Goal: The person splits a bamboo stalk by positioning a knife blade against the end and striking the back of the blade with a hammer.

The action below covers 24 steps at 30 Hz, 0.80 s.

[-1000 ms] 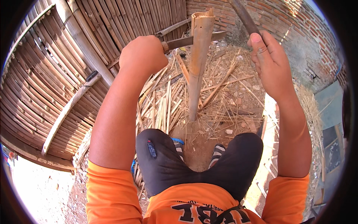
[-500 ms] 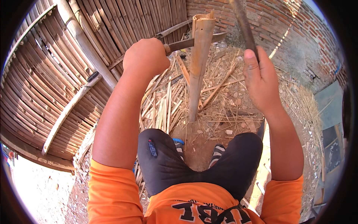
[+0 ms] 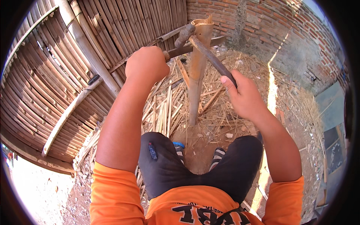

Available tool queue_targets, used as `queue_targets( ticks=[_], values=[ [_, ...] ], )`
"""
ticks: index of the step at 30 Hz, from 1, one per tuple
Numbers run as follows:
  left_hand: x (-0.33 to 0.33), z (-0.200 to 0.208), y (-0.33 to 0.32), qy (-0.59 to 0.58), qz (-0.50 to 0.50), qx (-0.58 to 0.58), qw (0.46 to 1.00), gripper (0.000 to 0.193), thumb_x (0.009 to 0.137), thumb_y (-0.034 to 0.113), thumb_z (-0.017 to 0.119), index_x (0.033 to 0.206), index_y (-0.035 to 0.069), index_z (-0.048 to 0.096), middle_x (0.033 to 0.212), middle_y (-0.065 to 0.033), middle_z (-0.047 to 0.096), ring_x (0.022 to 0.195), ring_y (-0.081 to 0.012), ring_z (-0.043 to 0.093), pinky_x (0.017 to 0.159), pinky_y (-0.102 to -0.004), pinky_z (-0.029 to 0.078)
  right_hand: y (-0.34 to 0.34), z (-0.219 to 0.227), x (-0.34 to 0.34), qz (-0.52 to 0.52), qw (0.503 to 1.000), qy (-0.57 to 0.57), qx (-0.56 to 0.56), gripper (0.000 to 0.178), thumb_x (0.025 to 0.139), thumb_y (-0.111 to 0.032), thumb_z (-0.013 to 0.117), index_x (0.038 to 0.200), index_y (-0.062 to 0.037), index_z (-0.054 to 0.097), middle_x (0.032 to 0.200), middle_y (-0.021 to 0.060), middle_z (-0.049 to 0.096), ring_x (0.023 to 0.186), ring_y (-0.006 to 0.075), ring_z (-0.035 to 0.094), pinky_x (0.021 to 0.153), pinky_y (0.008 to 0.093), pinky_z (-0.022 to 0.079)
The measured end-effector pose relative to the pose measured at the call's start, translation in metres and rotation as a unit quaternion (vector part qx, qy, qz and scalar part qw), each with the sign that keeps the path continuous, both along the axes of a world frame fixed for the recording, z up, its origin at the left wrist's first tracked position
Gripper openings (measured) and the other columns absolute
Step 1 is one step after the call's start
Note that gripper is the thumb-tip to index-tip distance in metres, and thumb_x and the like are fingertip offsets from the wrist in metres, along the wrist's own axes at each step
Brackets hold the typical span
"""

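My left hand (image 3: 147, 67) is closed round the handle of a machete (image 3: 180, 51). Its dark blade lies across an upright bamboo piece (image 3: 196, 75) and is sunk into it below the split top, the tip showing on the far right side. In my right hand (image 3: 244, 96) I grip a hammer (image 3: 214, 60) by its dark handle. The rusty hammer head is over the blade, just left of the bamboo; whether they touch I cannot tell. The bamboo's lower end stands on the ground in front of my feet.
Split bamboo strips (image 3: 165, 110) and straw litter cover the ground round the bamboo. A slatted bamboo wall (image 3: 101, 30) rises on the left, with a brick wall (image 3: 270, 26) at the back and right. Grey sheets (image 3: 330, 103) lean at the far right.
My right hand has swung the hammer down and to the left, bringing its head over the machete blade. My left hand, the machete and the bamboo have shifted only slightly.
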<state>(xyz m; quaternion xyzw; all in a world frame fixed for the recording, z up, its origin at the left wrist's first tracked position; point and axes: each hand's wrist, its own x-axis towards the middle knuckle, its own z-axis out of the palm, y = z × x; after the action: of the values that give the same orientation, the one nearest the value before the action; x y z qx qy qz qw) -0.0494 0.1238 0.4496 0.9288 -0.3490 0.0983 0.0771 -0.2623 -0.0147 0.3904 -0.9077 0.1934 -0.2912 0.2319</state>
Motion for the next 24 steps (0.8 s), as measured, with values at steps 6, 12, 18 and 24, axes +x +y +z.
queue_targets(
  ticks=[6, 12, 18, 24],
  values=[
    [0.008, -0.007, -0.004, -0.001, -0.003, -0.006, 1.0, 0.029, 0.08, 0.022, 0.069, 0.103, 0.007, 0.077, 0.1, -0.0173, 0.076, 0.097, -0.0347, 0.073, 0.088, -0.0449, 0.059, -0.014, 0.039, -0.01, -0.036, 0.985, -0.166, 0.009, 0.043, 0.106, -0.043, 0.054, 0.098, -0.0003, 0.057, 0.07, 0.0155, 0.059, 0.064, 0.0303, 0.059, 0.062, 0.0429, 0.046],
    [0.007, -0.008, -0.002, 0.0, -0.009, -0.015, 1.0, 0.028, 0.083, 0.022, 0.067, 0.104, 0.007, 0.077, 0.101, -0.0172, 0.076, 0.099, -0.0349, 0.072, 0.088, -0.0458, 0.059, -0.005, 0.011, -0.004, -0.038, 0.998, 0.011, -0.058, 0.046, 0.105, -0.044, 0.056, 0.097, 0.0008, 0.058, 0.065, 0.0148, 0.057, 0.059, 0.0292, 0.055, 0.06, 0.0437, 0.044],
    [0.005, -0.009, -0.007, 0.003, -0.002, -0.012, 1.0, 0.028, 0.083, 0.022, 0.068, 0.105, 0.008, 0.077, 0.103, -0.0173, 0.075, 0.1, -0.0352, 0.072, 0.089, -0.0457, 0.058, -0.008, 0.067, -0.013, -0.018, 0.979, -0.194, -0.068, 0.045, 0.105, -0.043, 0.057, 0.093, 0.0001, 0.058, 0.065, 0.0118, 0.057, 0.057, 0.0257, 0.053, 0.056, 0.0391, 0.042],
    [0.0, -0.01, -0.002, 0.002, -0.002, -0.015, 1.0, 0.033, 0.082, 0.014, 0.067, 0.111, 0.023, 0.08, 0.103, -0.0127, 0.077, 0.096, -0.0299, 0.074, 0.085, -0.0417, 0.06, -0.005, 0.003, -0.003, -0.023, 0.998, -0.028, -0.055, 0.043, 0.106, -0.041, 0.056, 0.091, -0.0004, 0.056, 0.062, 0.0121, 0.054, 0.055, 0.0256, 0.049, 0.056, 0.0404, 0.041]
  ],
)
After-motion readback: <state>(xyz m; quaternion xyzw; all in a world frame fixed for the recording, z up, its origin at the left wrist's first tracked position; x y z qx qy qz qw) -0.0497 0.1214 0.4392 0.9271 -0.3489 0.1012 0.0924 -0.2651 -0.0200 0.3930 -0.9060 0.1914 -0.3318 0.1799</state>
